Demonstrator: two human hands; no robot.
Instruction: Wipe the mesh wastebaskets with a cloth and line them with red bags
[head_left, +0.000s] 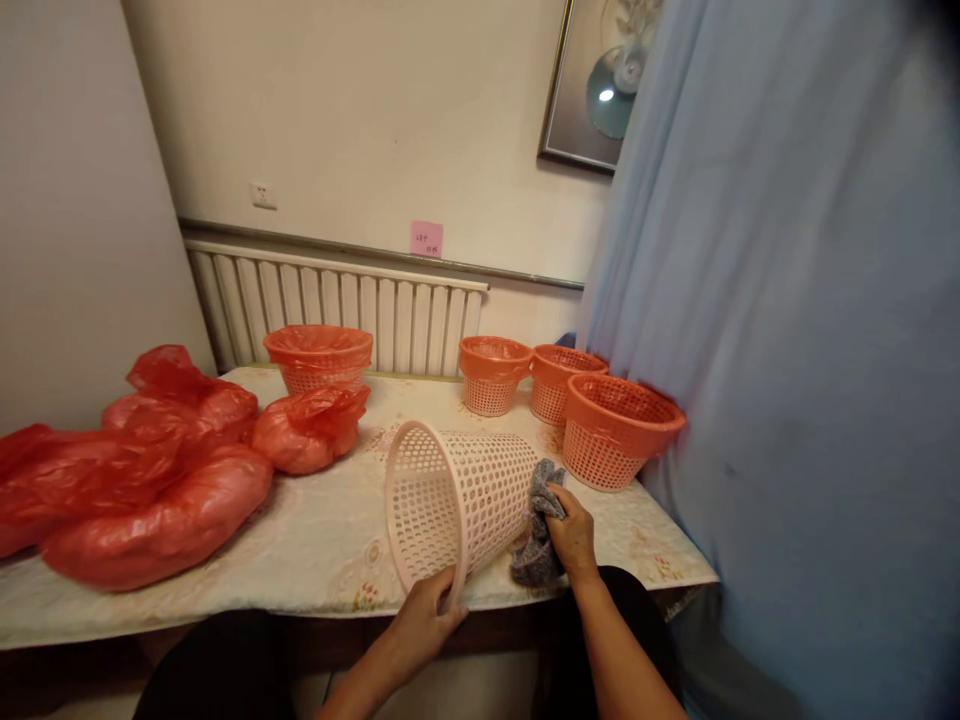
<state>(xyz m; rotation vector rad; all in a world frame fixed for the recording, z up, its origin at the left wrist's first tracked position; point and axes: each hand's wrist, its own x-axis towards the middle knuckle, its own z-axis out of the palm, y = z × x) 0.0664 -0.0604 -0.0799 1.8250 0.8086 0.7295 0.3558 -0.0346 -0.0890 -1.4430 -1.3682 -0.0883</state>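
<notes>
Far left of left hand, on flowered table cover [315, 545]: heap of red bags [161, 515], plump, overlapping, glossy, tops loose. Nearer, up and left of same hand: single red bag [307, 438], rounded below, gathered above. Just behind that: red-lined basket [319, 378], upright, film folded over rim. Farther back, along wall: white radiator [337, 300], with wall socket [263, 196] above its left part. Beyond left hand, high on wall: pink note [426, 239], writing too small to read.

Left hand [427, 622]: clamped on near, lower rim of pale basket [491, 490]. Between both hands: same basket, perforated, on its side, mouth leftward, base end toward right hand.

Against base end: grey cloth [541, 545], crumpled, lower part down by table edge. Right hand [574, 532]: fingers closed tight on upper part of cloth.

Behind right hand, stepping nearer from left to right: small lined basket [489, 385], middle lined basket [553, 395], large lined basket [604, 452]; all upright, red film over rims. High above right hand: framed picture [581, 100]. Far right of it: blue curtain [787, 320], near large lined basket.
</notes>
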